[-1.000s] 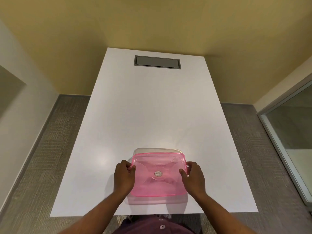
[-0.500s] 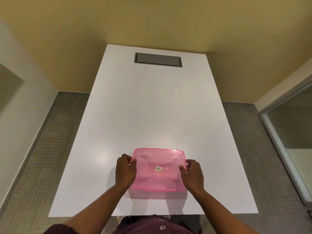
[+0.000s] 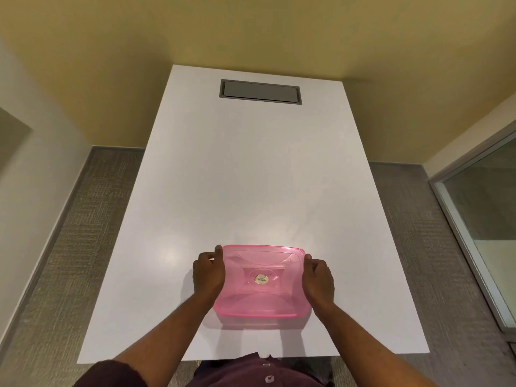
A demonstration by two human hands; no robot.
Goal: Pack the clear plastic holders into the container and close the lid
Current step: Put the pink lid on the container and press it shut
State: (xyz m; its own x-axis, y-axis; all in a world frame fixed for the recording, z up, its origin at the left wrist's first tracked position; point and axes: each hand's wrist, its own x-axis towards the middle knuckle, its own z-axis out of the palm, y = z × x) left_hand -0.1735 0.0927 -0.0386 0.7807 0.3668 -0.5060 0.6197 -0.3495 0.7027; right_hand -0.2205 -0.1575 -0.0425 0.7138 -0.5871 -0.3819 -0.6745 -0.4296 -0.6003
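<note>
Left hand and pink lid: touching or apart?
Touching. The head view shows the left hand pressed against the left edge of the pink lid, its fingers curled onto the rim with no gap.

The white tabletop (image 3: 251, 177) lies bare beyond the pink container (image 3: 261, 283), so open passage is afforded ahead and to both sides. Near the front edge the container is flanked by the left hand (image 3: 208, 275) and right hand (image 3: 318, 277), each touching it. A recessed grey panel (image 3: 260, 91) is set flush at the far end.
</note>
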